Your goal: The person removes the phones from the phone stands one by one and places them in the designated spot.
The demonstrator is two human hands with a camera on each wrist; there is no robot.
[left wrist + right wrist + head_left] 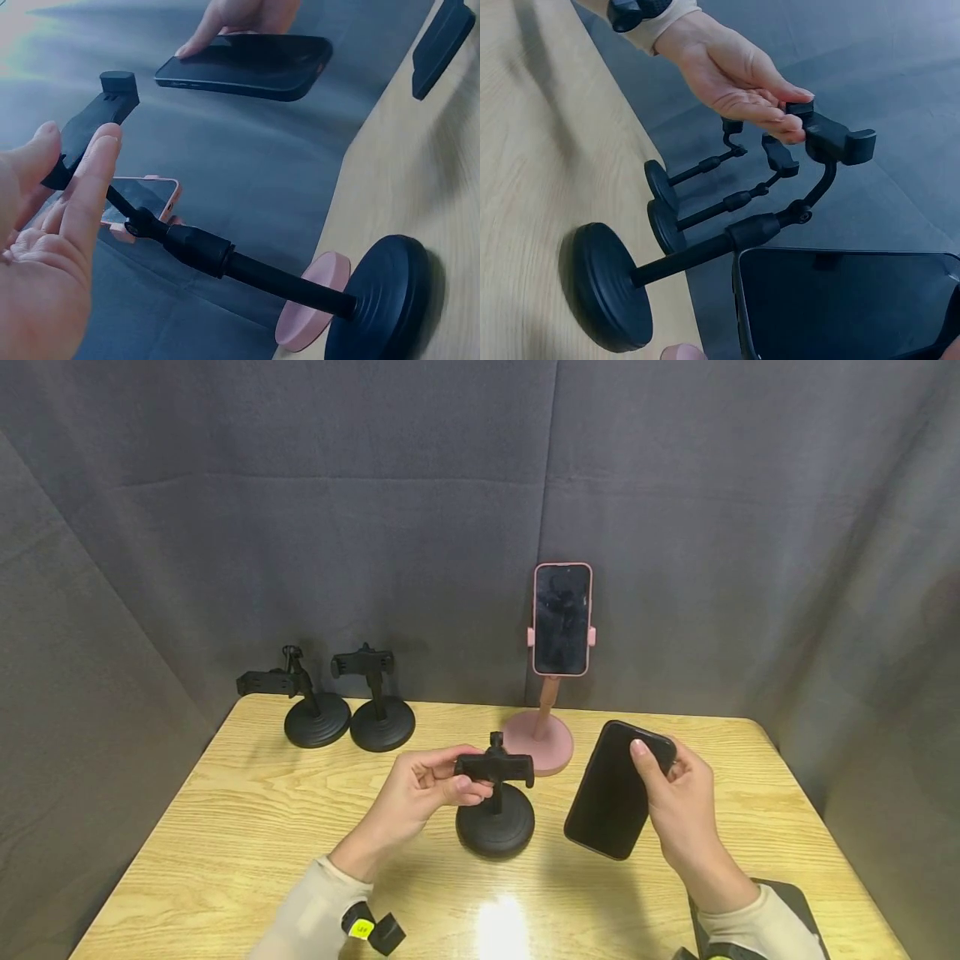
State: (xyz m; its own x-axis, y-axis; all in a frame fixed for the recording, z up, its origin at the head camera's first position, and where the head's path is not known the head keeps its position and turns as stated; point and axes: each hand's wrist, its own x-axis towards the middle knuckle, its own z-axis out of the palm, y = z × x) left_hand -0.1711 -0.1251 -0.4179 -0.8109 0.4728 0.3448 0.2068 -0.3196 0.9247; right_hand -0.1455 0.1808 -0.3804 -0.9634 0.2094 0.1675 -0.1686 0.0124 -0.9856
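My left hand point(431, 789) pinches the left end of the clamp on a black phone stand point(495, 822), thumb in front and fingers behind. The stand's round base rests on the table, and its jointed arm shows in the left wrist view, rising to the clamp point(97, 124). To the right, my right hand point(678, 797) holds a black smartphone point(611, 793) by its upper right corner, thumb on the screen side. That phone is tilted and held above the table, apart from the stand. In the right wrist view the smartphone point(847, 300) appears low, beneath the clamp.
Behind stands a pink phone stand point(543, 743) bearing a pink-cased phone point(562, 618). Two more black phone stands point(317, 720) point(382, 724) are at the table's back left. A dark flat device point(791, 902) lies by the right forearm. Grey curtains point(375, 527) border the wooden table point(247, 827).
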